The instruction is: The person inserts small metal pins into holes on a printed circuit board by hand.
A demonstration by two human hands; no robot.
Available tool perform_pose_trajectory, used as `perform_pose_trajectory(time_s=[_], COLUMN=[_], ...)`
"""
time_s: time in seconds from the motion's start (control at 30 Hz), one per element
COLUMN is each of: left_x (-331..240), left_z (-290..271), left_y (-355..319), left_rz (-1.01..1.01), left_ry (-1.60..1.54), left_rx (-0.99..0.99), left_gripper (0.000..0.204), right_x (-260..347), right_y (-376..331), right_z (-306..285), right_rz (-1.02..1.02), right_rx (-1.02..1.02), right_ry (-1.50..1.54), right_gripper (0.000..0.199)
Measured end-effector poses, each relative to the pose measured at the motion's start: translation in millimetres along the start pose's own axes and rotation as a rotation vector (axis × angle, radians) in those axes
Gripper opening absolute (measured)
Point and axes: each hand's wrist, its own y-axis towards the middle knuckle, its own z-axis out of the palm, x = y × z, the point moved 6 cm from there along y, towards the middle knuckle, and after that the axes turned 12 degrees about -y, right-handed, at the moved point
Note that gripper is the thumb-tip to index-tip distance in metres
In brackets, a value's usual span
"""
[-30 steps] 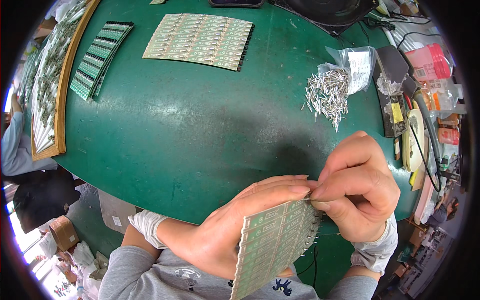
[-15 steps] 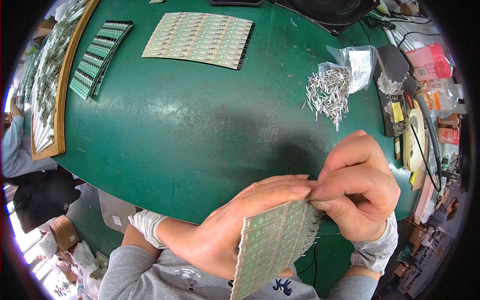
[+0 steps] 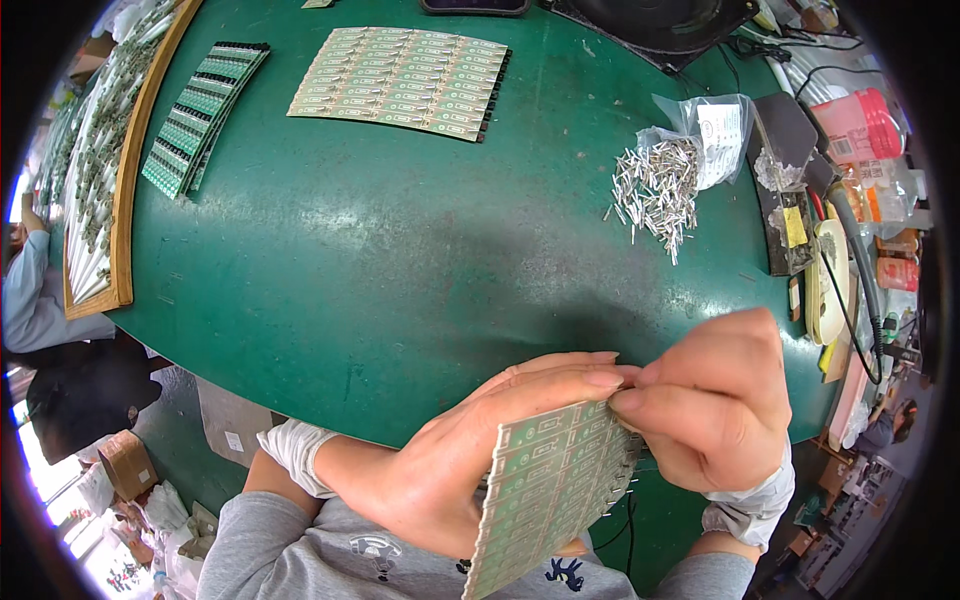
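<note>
A green circuit board panel (image 3: 540, 490), divided into many small sections, stands steeply tilted near my chest. My left hand (image 3: 430, 470) is closed on it, with the fingers reaching along its upper edge. At the panel's upper right corner my right hand (image 3: 715, 410) pinches thumb against forefinger, touching or almost touching the left fingertips. What the pinch holds, if anything, is hidden. Thin metal leads stick out along the panel's right side. Beyond my right hand lies a heap of small silvery pin-like parts (image 3: 655, 190), spilling from a clear plastic bag (image 3: 720, 135).
Another board panel (image 3: 400, 85) lies at the far side of the green table (image 3: 380, 260). Stacked green panels (image 3: 205, 120) lie left of it, beside a wooden-framed tray (image 3: 122, 230) of white tubes. A grey-handled tool (image 3: 848, 215) with a cable sits right. Someone's sleeve (image 3: 30, 290) shows far left.
My right hand has lowered and rolled over slightly at the panel's corner, its knuckles now lower. The panel has shifted a little to the right in my left hand.
</note>
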Motion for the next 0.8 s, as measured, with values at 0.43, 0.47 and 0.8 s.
perform_pose_trajectory(time_s=[0.43, 0.47, 0.8], left_x=[1, 2, 1], left_z=[2, 3, 5], left_y=[2, 2, 1], left_rz=[0.061, 0.069, 0.089], left_ry=[0.127, 0.133, 0.112], left_rx=[-0.013, 0.005, -0.019], left_gripper=[0.097, 0.098, 0.094], right_x=[-42, -44, -32], right_y=[18, 17, 30], right_z=[6, 12, 26], right_rz=[-0.186, -0.265, -0.263], right_rx=[0.028, 0.070, 0.412], right_ry=[-0.433, -0.563, -0.801], right_gripper=[0.024, 0.025, 0.024])
